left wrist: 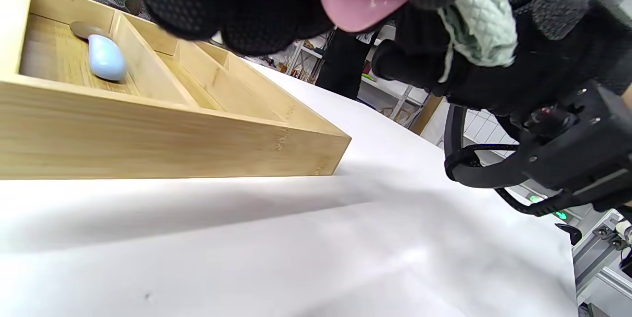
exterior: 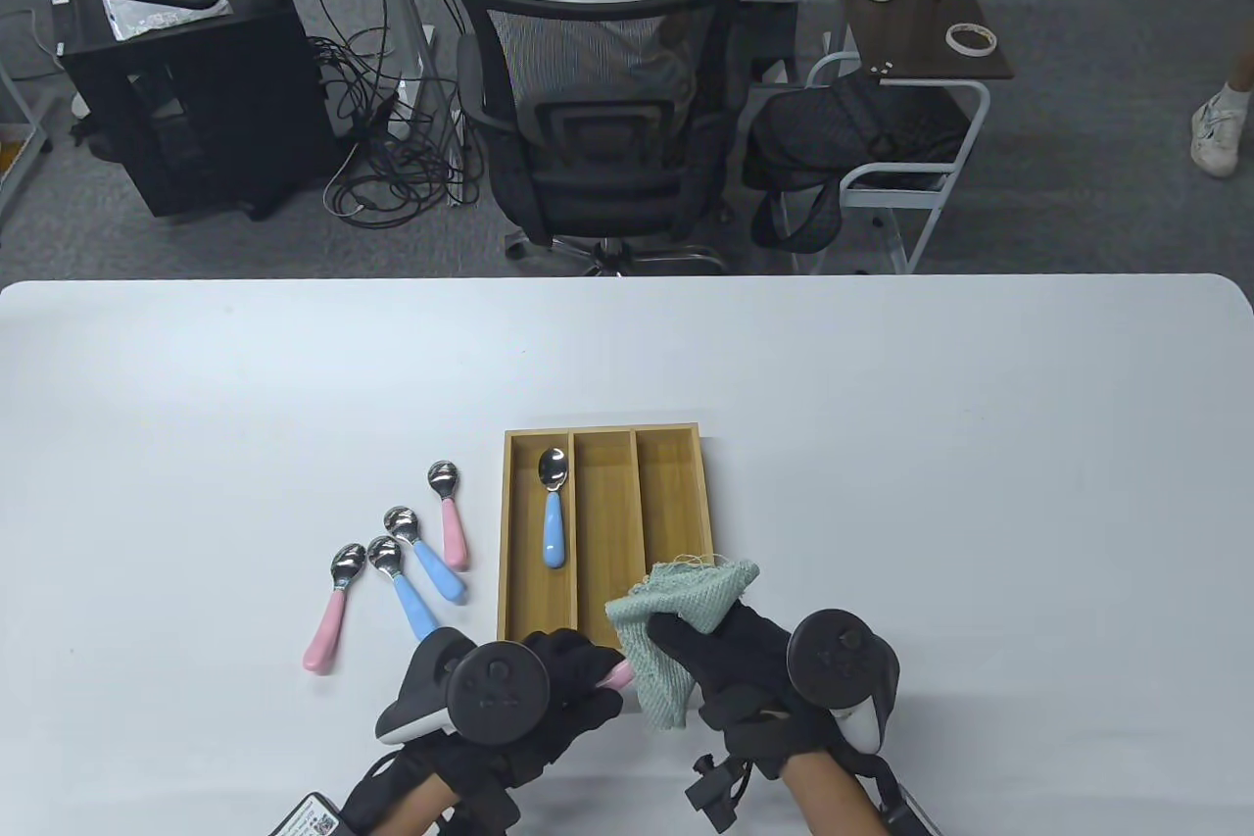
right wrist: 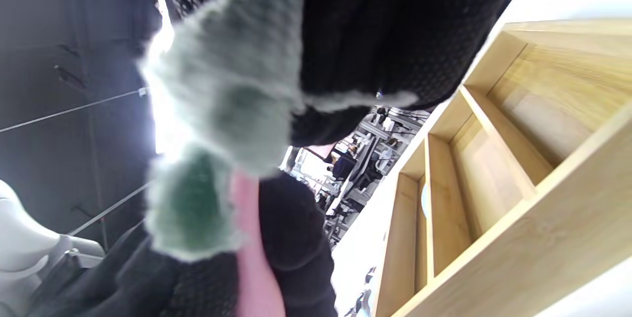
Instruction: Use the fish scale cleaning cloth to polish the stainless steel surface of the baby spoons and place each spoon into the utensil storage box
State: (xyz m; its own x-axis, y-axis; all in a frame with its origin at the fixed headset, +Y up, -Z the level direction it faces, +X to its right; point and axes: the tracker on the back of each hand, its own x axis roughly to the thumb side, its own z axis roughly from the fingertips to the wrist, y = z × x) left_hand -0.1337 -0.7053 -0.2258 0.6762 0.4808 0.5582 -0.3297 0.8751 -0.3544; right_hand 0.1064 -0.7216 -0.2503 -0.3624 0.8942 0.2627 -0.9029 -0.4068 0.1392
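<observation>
Spoons, one lot, on a white table (exterior: 882,405), listed by size. Wooden box (exterior: 605,440), three compartments: one blue spoon (exterior: 554,522) in its left one, bowl away from me. Green cloth (exterior: 676,625), bunched in my right hand (exterior: 745,669), just in front of the box. Loose spoons (exterior: 397,562), four, left of the box: two pink, two blue. Pink spoon (exterior: 617,675), gripped by the handle in my left hand (exterior: 549,689), its bowl hidden against the cloth.

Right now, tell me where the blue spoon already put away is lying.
In the table view, the blue spoon lies in the wooden box's leftmost compartment, bowl pointing away from the hands.
</observation>
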